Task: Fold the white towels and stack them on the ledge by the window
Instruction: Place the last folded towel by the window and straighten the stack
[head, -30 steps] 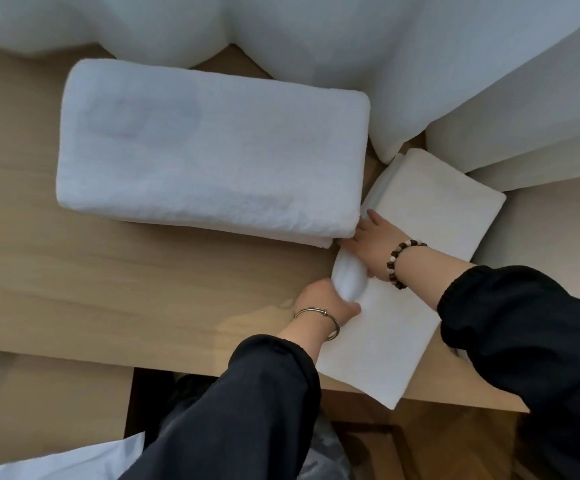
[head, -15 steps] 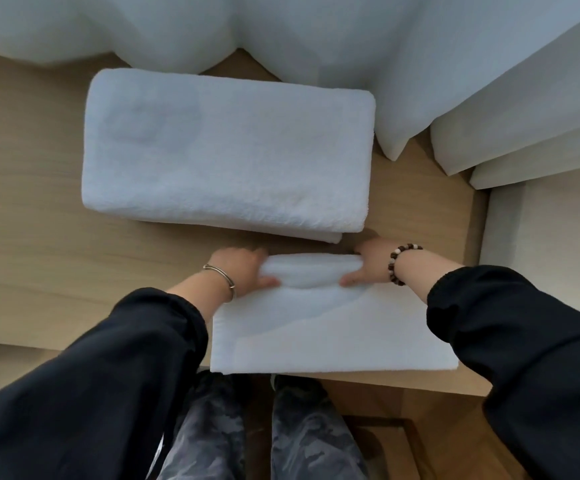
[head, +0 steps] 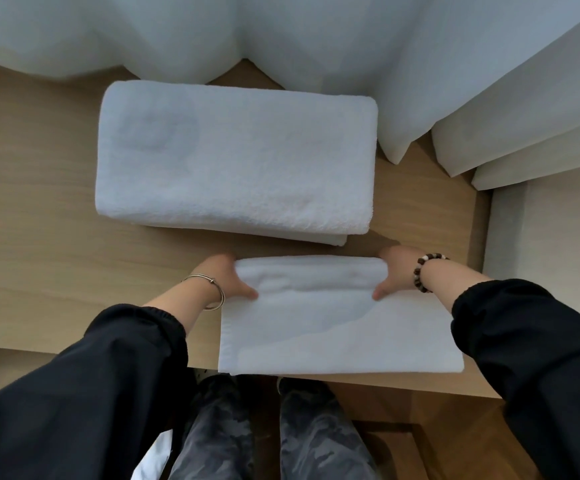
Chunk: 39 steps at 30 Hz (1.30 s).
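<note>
A small white towel (head: 337, 327) lies flat on the wooden ledge (head: 39, 258), its near edge at the ledge's front. Its far edge is lifted into a fold. My left hand (head: 227, 277) grips the fold's left end, thumb on top. My right hand (head: 394, 270) grips the right end the same way. Behind it a thick stack of folded white towels (head: 236, 161) sits on the ledge, just apart from the small towel.
White curtains (head: 281, 36) hang along the back of the ledge. A white wall block (head: 551, 244) bounds the ledge on the right. Bare wood lies left of the towels. My legs (head: 271, 434) and the floor show below the front edge.
The small towel was turned from slanted at the right to square in front of me. My hands have spread to the two ends of its far edge, and the fold has grown wider.
</note>
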### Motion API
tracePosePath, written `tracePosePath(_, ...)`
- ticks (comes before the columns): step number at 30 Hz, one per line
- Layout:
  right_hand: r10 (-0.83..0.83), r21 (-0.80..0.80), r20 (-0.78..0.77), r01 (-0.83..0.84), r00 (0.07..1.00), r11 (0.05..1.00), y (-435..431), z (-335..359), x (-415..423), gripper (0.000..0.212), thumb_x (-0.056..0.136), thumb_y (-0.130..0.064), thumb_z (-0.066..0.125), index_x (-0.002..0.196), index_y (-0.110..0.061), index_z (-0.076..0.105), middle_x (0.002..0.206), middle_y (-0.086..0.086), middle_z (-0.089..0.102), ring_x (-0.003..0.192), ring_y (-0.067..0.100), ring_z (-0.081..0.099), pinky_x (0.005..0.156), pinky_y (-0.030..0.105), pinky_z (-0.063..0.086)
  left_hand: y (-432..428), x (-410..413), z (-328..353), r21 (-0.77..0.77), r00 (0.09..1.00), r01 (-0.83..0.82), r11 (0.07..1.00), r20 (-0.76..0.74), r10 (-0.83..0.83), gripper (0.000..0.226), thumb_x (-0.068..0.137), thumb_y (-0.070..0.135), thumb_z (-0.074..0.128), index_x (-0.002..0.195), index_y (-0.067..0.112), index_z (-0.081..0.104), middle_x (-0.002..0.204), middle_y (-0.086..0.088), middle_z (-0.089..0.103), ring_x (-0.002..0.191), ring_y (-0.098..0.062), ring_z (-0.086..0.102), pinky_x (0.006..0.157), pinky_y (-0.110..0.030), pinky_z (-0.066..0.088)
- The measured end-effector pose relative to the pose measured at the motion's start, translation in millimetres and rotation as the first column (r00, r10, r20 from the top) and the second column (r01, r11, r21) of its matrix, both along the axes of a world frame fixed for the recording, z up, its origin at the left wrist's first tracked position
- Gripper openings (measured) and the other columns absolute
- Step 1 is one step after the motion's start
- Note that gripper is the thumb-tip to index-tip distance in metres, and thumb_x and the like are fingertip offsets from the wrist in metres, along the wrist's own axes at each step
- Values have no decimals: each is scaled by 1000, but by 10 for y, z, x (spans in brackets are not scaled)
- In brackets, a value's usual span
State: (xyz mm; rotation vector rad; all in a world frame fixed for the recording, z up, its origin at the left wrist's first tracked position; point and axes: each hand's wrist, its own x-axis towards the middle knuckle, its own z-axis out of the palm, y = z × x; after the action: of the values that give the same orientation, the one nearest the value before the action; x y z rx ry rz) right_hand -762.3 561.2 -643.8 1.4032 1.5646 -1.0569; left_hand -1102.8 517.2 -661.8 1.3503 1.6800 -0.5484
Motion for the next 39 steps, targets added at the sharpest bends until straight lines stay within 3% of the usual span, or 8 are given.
tracePosePath(5,-40,9,33,40,999,999,-26,113,-23,75,60,-66,74,114,-16,60,110,1,62,97,19,59,79,29,49,-97,-8,130,1,969,-237,972,72,236,92,58,44,83,135,9,47,133,-9,53,119,-24,53,88,-27,42)
tracePosePath(9,-103,-31,23,104,994,994,-2,414,-38,54,56,-66,75,82,-20,62,86,-3,65,74,13,61,58,25,46,-90,-67,472,-26,921,-341,940,189,339,47,44,46,78,80,21,61,84,0,66,73,-14,60,55,-24,39)
tracePosePath(11,-135,-31,32,136,990,990,54,637,-65,59,53,-67,75,81,-18,61,85,-2,65,75,16,62,60,26,48,-26,-87,710,-24,886,-406,914,236,400,41,44,42,78,72,20,57,72,4,61,67,-15,56,52,-26,35)
tracePosePath(14,-156,-34,28,157,987,987,199,1008,-123,66,49,-70,75,83,-16,62,87,-1,66,79,18,63,71,31,53,151,-125,1090,10,855,-462,887,271,442,48,40,42,74,79,16,61,77,2,62,70,-15,56,57,-27,38)
tracePosePath(19,-102,-37,13,102,995,994,590,1672,-309,65,52,-71,75,84,-15,63,89,0,67,81,18,63,66,27,50,522,-301,1738,66,830,-498,865,324,454,53,40,40,71,88,18,63,85,0,61,77,-15,56,61,-25,40)
tracePosePath(25,-89,90,-19,90,996,992,1128,2170,-766,72,49,-72,76,93,-17,63,96,-1,67,85,18,64,79,31,53,993,-718,2206,142,781,-585,799,364,507,73,34,41,73,101,13,65,102,-7,63,97,-25,58,81,-33,45)
tracePosePath(33,-108,319,32,92,994,943,1782,1868,-1496,72,57,-69,74,103,-16,58,107,1,63,95,23,61,83,34,51,1671,-1366,1717,184,586,-796,576,475,657,77,62,24,86,130,13,52,122,-6,58,107,-25,56,89,-35,45)
tracePosePath(39,-108,604,139,2,984,797,1551,1496,-1648,55,74,-59,63,111,-21,52,108,0,60,101,22,55,79,33,38,1516,-1361,1312,58,563,-798,600,427,708,45,79,44,70,109,12,60,103,-8,67,90,-28,64,84,-41,50)
